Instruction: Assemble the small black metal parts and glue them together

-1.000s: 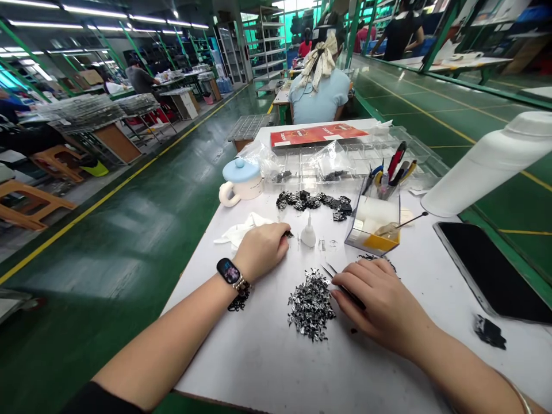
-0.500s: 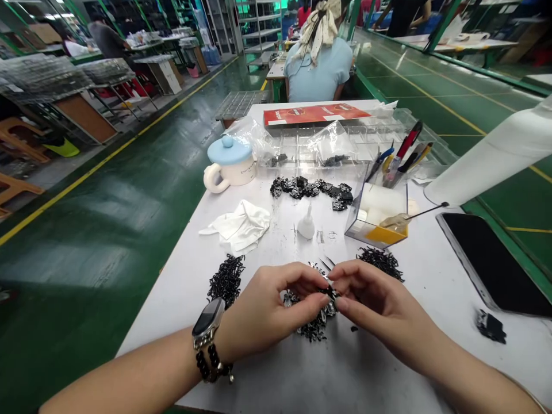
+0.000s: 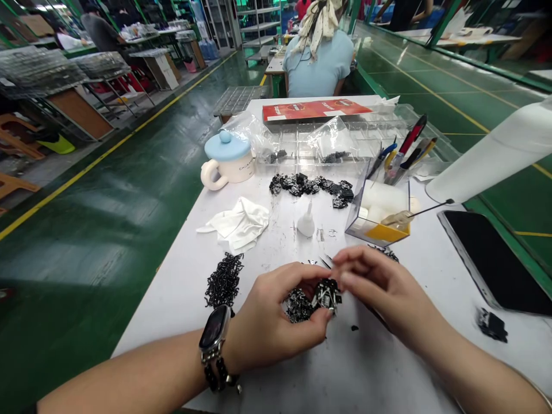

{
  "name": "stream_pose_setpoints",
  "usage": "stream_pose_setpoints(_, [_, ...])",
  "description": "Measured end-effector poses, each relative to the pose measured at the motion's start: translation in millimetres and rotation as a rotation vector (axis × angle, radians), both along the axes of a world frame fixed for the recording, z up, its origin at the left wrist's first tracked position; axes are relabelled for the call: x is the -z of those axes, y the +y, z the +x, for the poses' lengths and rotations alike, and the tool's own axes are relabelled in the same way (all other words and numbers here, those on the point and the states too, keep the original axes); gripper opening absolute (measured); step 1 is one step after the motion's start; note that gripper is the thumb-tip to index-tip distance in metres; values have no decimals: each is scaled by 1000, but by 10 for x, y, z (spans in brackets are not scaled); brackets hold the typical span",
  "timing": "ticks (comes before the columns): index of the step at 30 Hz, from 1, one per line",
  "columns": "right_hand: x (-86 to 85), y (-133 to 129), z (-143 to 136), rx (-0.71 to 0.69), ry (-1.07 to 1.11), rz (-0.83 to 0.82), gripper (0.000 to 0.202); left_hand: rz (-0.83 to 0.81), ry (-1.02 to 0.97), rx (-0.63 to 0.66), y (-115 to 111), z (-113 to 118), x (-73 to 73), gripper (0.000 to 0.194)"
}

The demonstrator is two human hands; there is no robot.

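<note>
My left hand pinches a small black part with silver metal prongs between thumb and fingers. Close at its upper right is my right hand, thumb and fingertips drawn together; anything between them is too small or blurred to make out. Thin tweezers show their tips beyond the right fingers and pass beneath that hand; whether the hand touches them I cannot tell. Behind the left hand lies a heap of small black and silver pieces, partly covered. A pile of small black pieces sits further left.
More black pieces lie behind my right hand. Farther back are assembled black parts, a white nozzle bottle, a white cloth and a lidded mug. On the right stand a pen box and a phone.
My right hand has lifted slightly up and away from the part. The part now sits turned in my left fingers, its silver prongs more visible.
</note>
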State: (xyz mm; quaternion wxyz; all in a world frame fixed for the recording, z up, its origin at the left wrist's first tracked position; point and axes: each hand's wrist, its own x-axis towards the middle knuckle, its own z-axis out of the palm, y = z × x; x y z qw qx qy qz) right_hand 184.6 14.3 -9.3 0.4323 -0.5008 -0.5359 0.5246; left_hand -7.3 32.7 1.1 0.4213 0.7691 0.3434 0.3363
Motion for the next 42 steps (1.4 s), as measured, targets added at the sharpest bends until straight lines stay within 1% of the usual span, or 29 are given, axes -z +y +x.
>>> stream_pose_setpoints(3, [-14,275,-48,186,-275,157,35,-93,-11,-8,7,3,13,36])
stream_pose_setpoints(4, [-18,376,-84,207,-377,194,42,-118,-12,-10,7,5,12,36])
stream_pose_setpoints(6, [-15,567,-170,217,-490,232,52,-142,-23,-16,2,9,-1,37])
stream_pose_setpoints(7, [-8,650,-212,215,-512,237,51,-141,-30,-18,-3,10,-13,37])
stream_pose_setpoints(8, [2,721,-247,211,-517,235,45,-138,-37,-22,-9,11,-28,36])
stream_pose_setpoints(10, [23,818,-289,200,-518,224,28,-148,-48,-27,-20,11,-62,32])
stream_pose_setpoints(11, [28,838,-294,193,-503,214,24,-168,-53,-28,-24,11,-78,30])
stream_pose_setpoints(12, [26,839,-290,187,-475,200,25,-196,-56,-27,-27,11,-91,29])
stream_pose_setpoints(14, [-6,783,-254,180,-381,165,30,-249,-59,-23,-27,12,-107,27])
stream_pose_setpoints(17, [-104,589,-149,163,-189,73,36,-277,-63,-13,-22,10,-104,26])
stream_pose_setpoints(19, [-166,432,-52,211,-5,7,37,-273,-73,-7,-22,5,-90,26])
stream_pose_setpoints(21, [-204,284,53,342,151,17,36,-255,-77,-2,-25,-1,-73,26])
stream_pose_setpoints(24, [-226,111,172,583,323,154,31,-201,-62,-6,-28,-2,-54,28])
stream_pose_setpoints(26, [-242,23,199,684,400,223,27,-179,-45,-13,-27,5,-47,27])
stream_pose_setpoints(28, [-267,-53,181,698,374,299,25,-181,-34,-17,-25,14,-45,27])
stream_pose_setpoints(31, [-313,-147,103,643,258,422,28,-207,-34,-1,-22,22,-42,26])
stream_pose_setpoints(33, [-334,-187,54,631,202,441,31,-217,-32,13,-19,21,-40,26])
stream_pose_setpoints(37, [-334,-208,18,669,119,441,32,-217,-20,13,-10,18,-39,26])
stream_pose_setpoints(42, [-314,-206,23,594,108,505,28,-200,-7,13,-1,24,-31,26])
